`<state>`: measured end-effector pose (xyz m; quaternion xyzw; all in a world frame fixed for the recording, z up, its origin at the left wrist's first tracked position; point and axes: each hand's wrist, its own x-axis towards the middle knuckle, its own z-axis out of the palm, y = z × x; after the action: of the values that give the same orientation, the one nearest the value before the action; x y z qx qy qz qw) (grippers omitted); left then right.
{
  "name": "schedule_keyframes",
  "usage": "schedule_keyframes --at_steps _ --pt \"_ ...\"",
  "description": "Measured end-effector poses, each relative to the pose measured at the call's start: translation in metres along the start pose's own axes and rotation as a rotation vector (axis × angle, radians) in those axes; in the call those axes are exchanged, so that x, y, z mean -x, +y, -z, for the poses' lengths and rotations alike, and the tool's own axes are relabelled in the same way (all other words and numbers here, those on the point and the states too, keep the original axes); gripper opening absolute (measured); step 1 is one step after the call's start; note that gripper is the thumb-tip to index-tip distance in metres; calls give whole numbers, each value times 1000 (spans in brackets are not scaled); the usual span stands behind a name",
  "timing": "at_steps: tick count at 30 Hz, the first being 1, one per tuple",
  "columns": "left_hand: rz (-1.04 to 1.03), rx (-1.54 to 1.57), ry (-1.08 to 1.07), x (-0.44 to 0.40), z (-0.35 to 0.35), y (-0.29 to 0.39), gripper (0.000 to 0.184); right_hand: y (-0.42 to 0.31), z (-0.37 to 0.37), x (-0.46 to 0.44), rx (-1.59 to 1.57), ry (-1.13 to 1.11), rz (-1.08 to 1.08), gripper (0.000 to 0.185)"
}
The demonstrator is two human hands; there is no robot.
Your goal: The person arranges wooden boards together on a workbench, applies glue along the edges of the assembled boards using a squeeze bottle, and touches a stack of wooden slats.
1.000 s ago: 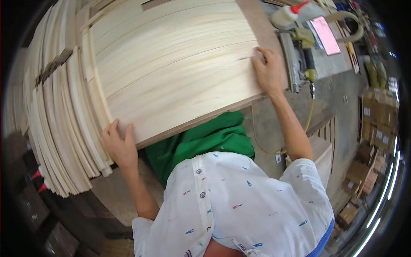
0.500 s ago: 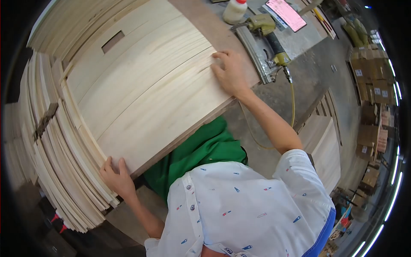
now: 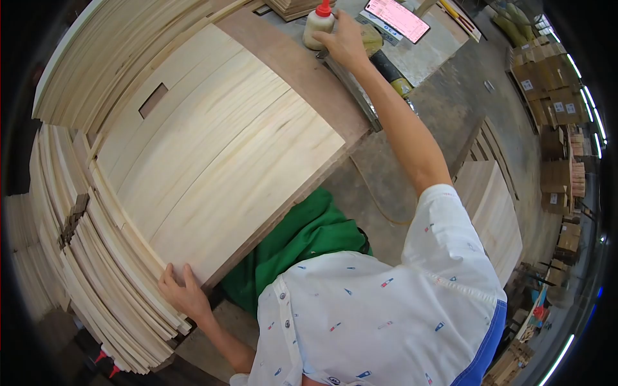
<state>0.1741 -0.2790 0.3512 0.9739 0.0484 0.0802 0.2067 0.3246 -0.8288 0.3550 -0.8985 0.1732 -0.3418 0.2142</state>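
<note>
at 8 to 9 o'clock, one pile of curved-looking wood strips (image 3: 122, 276), on edge, dense; at 10 o'clock, one stack of broad boards (image 3: 129, 64). at 8 o'clock, left grip (image 3: 183, 293), bare hand, fingers extended and parted, nothing clasped, resting at the near-left corner of the panel. toward 10 o'clock, one pale panel (image 3: 219, 154), flat, several boards edge to edge, one rectangular slot (image 3: 153, 101); condition: laying-out appears complete, seams close; whether bonded or nailed cannot be told, and any fastening left is likewise unconfirmed. panel body lies at 12 to 1 o'clock from the left grip, well apart from the right. at 12 o'clock, one red-topped bottle (image 3: 317, 31), upright, at 10 o'clock from the right grip. just past 12, right grip (image 3: 346, 44), bare hand, thumb and forefinger parted, thumb overlapping the bottle's side; firm hold cannot be told. at 1 o'clock, one nail gun (image 3: 389, 67), lying partly behind the right hand and forearm; beyond it, one lit phone (image 3: 397, 19); both on the grey table (image 3: 444, 55). at 2 o'clock, cartons (image 3: 547, 96), stacked. past 3 o'clock, one further pale panel (image 3: 489, 219), low, apart.
</note>
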Motion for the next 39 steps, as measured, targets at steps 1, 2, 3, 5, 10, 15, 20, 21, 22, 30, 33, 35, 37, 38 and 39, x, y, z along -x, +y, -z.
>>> schedule_keyframes --at_steps 1,2,3,5,10,15,20,21,22,30,33,35,37,38,39 --pt "-4 4 -1 1 0 -1 38 2 -3 -6 4 4 0 60" --pt "0 58 20 1 0 -3 36 2 -7 -11 -45 -70 -72 60" --pt "5 112 41 2 1 -4 34 4 -11 -14 -94 -143 -143 60" --pt "31 233 119 7 2 -3 32 7 -17 -20 -94 -142 -145 59" --pt "-39 267 211 21 8 4 30 -6 -19 -20 -118 -102 -182 55" --pt "-146 538 59 24 -3 39 36 -71 27 -19 -394 -137 81 52" --pt "-197 981 -210 -7 -7 131 70 -185 66 54 -649 -646 170 56" --pt "-198 980 -215 -11 -9 141 70 -201 66 74 -772 -775 159 56" --pt "-202 1114 -253 -15 -11 149 75 -220 75 87 -662 -829 313 56" --pt "24 1163 -234 -6 -6 113 72 -252 44 189 -1067 -834 303 68" --pt "-80 1133 -255 1 -3 114 74 -257 30 210 -1434 -1064 -290 67" --pt "-188 1127 -282 3 1 106 73 -258 34 209 -1423 -1003 -349 65" --pt "-80 1323 -203 4 -2 91 70 -256 45 197 -1446 -993 -349 65" --pt "-84 1326 -205 6 -8 90 70 -256 50 191 -1467 -986 -346 64" --pt "-15 1680 -416 11 -15 90 68 -258 52 188 -1463 -983 -345 64"
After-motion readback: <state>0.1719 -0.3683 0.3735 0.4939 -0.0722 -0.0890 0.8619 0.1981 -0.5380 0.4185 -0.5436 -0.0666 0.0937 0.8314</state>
